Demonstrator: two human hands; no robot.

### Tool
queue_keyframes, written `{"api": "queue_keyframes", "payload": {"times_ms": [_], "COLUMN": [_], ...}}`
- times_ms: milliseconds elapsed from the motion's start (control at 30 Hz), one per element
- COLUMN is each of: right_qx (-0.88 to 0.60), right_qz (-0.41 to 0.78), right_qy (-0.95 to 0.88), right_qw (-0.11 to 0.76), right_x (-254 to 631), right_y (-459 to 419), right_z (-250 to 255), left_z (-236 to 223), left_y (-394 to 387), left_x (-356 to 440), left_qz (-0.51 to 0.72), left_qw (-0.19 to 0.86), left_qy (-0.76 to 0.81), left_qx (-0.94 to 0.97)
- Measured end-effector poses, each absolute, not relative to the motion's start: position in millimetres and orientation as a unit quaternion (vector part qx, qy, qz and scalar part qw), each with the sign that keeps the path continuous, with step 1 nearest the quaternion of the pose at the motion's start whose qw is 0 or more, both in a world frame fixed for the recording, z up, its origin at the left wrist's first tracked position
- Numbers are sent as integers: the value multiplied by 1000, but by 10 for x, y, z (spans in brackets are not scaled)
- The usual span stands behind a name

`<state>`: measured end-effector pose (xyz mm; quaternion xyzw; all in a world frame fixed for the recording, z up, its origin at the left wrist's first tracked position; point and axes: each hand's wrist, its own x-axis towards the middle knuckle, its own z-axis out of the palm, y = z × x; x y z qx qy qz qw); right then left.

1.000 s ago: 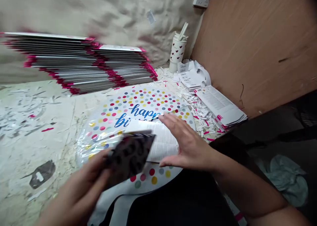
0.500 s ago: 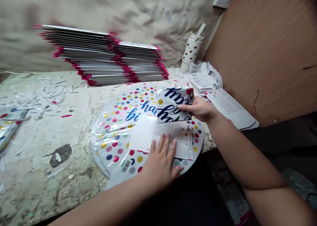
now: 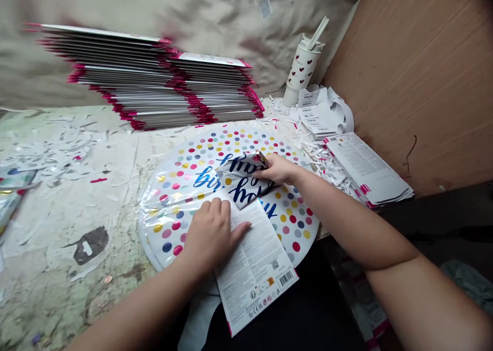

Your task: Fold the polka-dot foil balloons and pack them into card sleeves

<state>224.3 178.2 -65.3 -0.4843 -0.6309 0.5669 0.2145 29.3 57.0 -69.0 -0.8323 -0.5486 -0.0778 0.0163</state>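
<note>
My right hand [image 3: 278, 170] pinches a folded foil balloon [image 3: 242, 181], white with blue lettering. The balloon's lower end meets the top of a printed card sleeve [image 3: 256, 269]; whether it is inside cannot be made out. My left hand [image 3: 213, 230] is closed on the sleeve's upper left side, fingers curled and thumb lying across the print. The sleeve is tilted, its barcode end toward me and past the table edge. Beneath both hands lie flat round foil balloons [image 3: 179, 202] with coloured dots and blue writing, partly covered by the hands and sleeve.
Pink-edged card sleeves [image 3: 142, 79] are piled at the back. A white tumbler with hearts [image 3: 303, 69] stands behind label strips [image 3: 318, 115]. More printed cards [image 3: 365, 169] lie by the wooden panel [image 3: 416, 89]. Paper scraps [image 3: 57, 145] litter the left; another foil item [image 3: 13, 192] lies there.
The sleeve has turned and come toward me, with my left hand going from flat to curled on it. My right hand has brought the folded balloon down and left to the sleeve's top.
</note>
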Motion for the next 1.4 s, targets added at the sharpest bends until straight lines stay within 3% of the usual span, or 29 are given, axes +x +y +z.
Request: {"api": "queue_keyframes", "payload": {"times_ms": [100,267,367,500,733,1000,1200,1267,1400], "right_qx": [-465,-433,-396,-355,-329,-402,-356,-341,-320], "right_qz": [551,499,478,426,367,483,512,488,415], "right_qy": [-658,-741,-784,-827,-844,-761,-763,-783,-823], "right_qw": [218,115,-6,-92,-214,-162,-171,-180,-218], "right_x": [2234,2213,2186,2075,1850,1816,1938,1934,1816], "right_y": [1821,1859,1897,2001,2074,2045,2018,2033,2038], "right_z": [-644,-472,-222,122,235,-355,-362,-278,-131], "left_z": [-738,-654,-597,-502,-403,-714,-522,-464,-449], "left_y": [585,610,509,370,311,399,568,551,403], "left_x": [343,311,354,464,536,580,504,522,621], "left_qz": [-67,-106,-139,-169,-156,-51,-43,-52,-65], "left_qw": [8,-161,-84,46,62,-45,-327,-310,-150], "left_qy": [-545,-527,-476,-409,-396,-441,-464,-454,-427], "left_qx": [-836,-827,-864,-896,-903,-895,-822,-833,-889]}}
